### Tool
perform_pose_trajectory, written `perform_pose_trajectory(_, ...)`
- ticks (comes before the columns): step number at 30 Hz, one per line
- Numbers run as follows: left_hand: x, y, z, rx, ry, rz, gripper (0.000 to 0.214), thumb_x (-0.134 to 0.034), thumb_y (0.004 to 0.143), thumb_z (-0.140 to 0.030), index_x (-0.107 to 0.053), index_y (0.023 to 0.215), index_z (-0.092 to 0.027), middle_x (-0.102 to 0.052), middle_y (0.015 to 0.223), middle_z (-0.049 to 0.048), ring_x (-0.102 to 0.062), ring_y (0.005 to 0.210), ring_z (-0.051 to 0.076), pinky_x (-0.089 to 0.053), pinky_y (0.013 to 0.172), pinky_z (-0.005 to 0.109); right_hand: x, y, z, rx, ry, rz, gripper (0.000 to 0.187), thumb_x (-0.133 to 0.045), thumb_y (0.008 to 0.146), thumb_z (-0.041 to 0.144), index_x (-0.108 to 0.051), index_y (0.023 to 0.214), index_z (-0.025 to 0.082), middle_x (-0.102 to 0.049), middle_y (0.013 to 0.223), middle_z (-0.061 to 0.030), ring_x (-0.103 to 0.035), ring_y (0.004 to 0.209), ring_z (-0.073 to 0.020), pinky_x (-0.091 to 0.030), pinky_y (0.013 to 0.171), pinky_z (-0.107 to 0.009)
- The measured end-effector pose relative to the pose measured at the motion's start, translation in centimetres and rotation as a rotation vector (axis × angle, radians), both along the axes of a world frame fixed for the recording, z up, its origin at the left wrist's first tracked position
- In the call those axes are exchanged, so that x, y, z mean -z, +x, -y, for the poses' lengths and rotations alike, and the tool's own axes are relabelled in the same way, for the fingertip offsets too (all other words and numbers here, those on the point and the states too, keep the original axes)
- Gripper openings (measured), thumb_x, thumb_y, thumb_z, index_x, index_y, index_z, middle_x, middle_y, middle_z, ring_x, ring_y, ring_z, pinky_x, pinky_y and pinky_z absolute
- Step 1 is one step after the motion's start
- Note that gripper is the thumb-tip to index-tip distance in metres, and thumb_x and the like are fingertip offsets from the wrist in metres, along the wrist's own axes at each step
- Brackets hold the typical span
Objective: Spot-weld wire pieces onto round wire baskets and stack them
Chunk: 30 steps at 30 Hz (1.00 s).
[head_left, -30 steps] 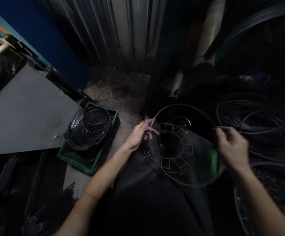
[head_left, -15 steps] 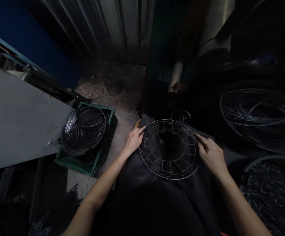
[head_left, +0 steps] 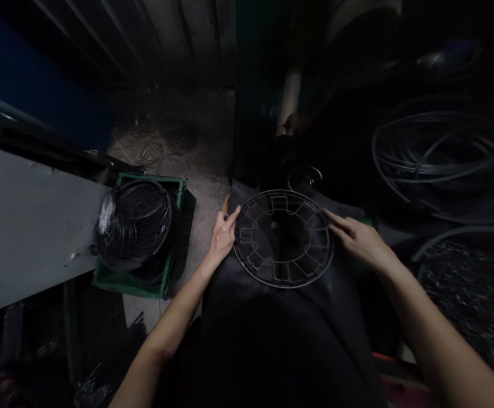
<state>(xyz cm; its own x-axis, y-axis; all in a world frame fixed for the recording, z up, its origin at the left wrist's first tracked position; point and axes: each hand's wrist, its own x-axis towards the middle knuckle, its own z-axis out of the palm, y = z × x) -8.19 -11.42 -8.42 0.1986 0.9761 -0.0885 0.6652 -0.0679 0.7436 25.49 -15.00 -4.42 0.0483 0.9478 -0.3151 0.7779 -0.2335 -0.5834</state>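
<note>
A round wire frame [head_left: 283,238] with a zigzag inner ring lies flat on the dark cloth over my lap. My left hand [head_left: 222,235] rests on its left rim, fingers stretched along the wire. My right hand [head_left: 355,238] touches the right rim with fingers extended and close together. Neither hand visibly grips anything else. A smaller wire ring [head_left: 305,177] sits just beyond the frame.
A green crate [head_left: 153,283] holding a coil of black wire [head_left: 134,224] stands on the floor to my left, next to a grey table [head_left: 25,226]. Large wire hoops [head_left: 442,158] pile up at the right. Corrugated metal wall ahead.
The large loose hoop held a second ago now lies around the zigzag ring as one flat frame. Both hands have come down onto its rim, and the view has tilted downward.
</note>
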Motion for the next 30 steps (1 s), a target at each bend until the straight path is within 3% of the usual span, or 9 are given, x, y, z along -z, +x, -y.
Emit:
perform_pose_trajectory(4,1.4,0.3,0.7,-0.121,0.05,0.064,0.045,-0.028,0.096,-0.041,-0.054,0.128,-0.024,-0.048,0.095,0.0061,-0.05,0.089,0.017,-0.043,0.091,0.033,1.4,-0.6,0.9,0.204,0.043,-0.313,0.048,-0.055,0.081,0.047,-0.062,0.122,0.021,-0.066,0.112,-0.0066,-0.059,0.105,-0.0246,-0.047,0.093,-0.04)
perform_pose_trajectory(6,1.7,0.5,0.8,-0.139,0.065,0.075,0.048,-0.027,0.095,-0.046,-0.054,0.127,-0.022,-0.048,0.097,0.0068,-0.05,0.09,0.018,-0.042,0.092,0.035,1.5,-1.5,1.7,0.329,0.151,-0.313,0.046,-0.054,0.082,0.046,-0.064,0.118,0.019,-0.067,0.109,-0.0071,-0.061,0.101,-0.0229,-0.048,0.091,-0.038)
perform_pose_trajectory(8,1.8,0.6,0.9,-0.137,0.084,0.078,0.052,-0.027,0.094,-0.05,-0.054,0.127,-0.021,-0.048,0.098,0.0076,-0.051,0.091,0.019,-0.041,0.094,0.036,1.3,-2.3,2.5,0.359,0.252,-0.191,0.042,-0.052,0.085,0.044,-0.066,0.114,0.018,-0.067,0.102,-0.0072,-0.062,0.094,-0.0212,-0.049,0.088,-0.036)
perform_pose_trajectory(13,2.0,0.7,1.0,-0.124,0.097,0.069,0.053,-0.026,0.094,-0.052,-0.055,0.126,-0.022,-0.048,0.101,0.0075,-0.052,0.096,0.018,-0.039,0.098,0.038,-0.2,-1.5,4.5,0.058,0.236,0.067,0.046,-0.037,0.092,0.041,-0.058,0.127,0.02,-0.062,0.105,-0.0099,-0.06,0.096,-0.0219,-0.046,0.089,-0.038)
perform_pose_trajectory(16,2.1,0.8,1.0,-0.128,0.09,0.081,0.053,-0.025,0.094,-0.054,-0.055,0.125,-0.023,-0.048,0.101,0.0072,-0.051,0.097,0.018,-0.039,0.098,0.037,-0.5,-0.4,6.1,-0.158,0.132,0.073,0.061,-0.033,0.093,0.05,-0.036,0.144,0.018,-0.055,0.124,-0.0132,-0.052,0.113,-0.0268,-0.041,0.097,-0.045)
perform_pose_trajectory(18,2.2,0.8,1.0,-0.132,0.102,0.088,0.055,-0.025,0.093,-0.056,-0.056,0.124,-0.023,-0.048,0.099,0.0071,-0.051,0.095,0.017,-0.039,0.097,0.037,-0.2,-0.3,7.2,-0.254,0.098,0.092,0.084,-0.039,0.086,0.064,-0.016,0.15,0.014,-0.046,0.135,-0.0178,-0.045,0.122,-0.032,-0.036,0.1,-0.051)
perform_pose_trajectory(20,2.4,0.8,1.0,-0.128,0.129,0.085,0.056,-0.023,0.093,-0.057,-0.056,0.123,-0.023,-0.048,0.097,0.0065,-0.052,0.093,0.017,-0.041,0.094,0.036,0.4,-0.7,8.0,-0.279,0.109,0.13,0.11,-0.045,0.075,0.076,-0.002,0.151,0.009,-0.038,0.14,-0.0228,-0.039,0.126,-0.0367,-0.031,0.102,-0.055)
perform_pose_trajectory(22,2.7,0.8,0.9,-0.116,0.161,0.067,0.055,-0.023,0.093,-0.057,-0.056,0.122,-0.025,-0.048,0.096,0.0054,-0.052,0.091,0.016,-0.042,0.092,0.034,1.1,-1.3,8.5,-0.256,0.123,0.169,0.123,-0.047,0.068,0.082,0.005,0.149,0.007,-0.036,0.139,-0.0256,-0.037,0.127,-0.0397,-0.029,0.102,-0.057)
perform_pose_trajectory(30,3.4,0.6,1.0,-0.086,0.223,0.028,0.05,-0.021,0.094,-0.052,-0.053,0.124,-0.028,-0.046,0.095,0.0041,-0.054,0.092,0.014,-0.044,0.09,0.03,1.7,-3.2,10.5,-0.172,0.13,0.299,0.104,-0.037,0.081,0.073,0.001,0.149,0.005,-0.035,0.14,-0.0273,-0.035,0.128,-0.0405,-0.024,0.103,-0.059)
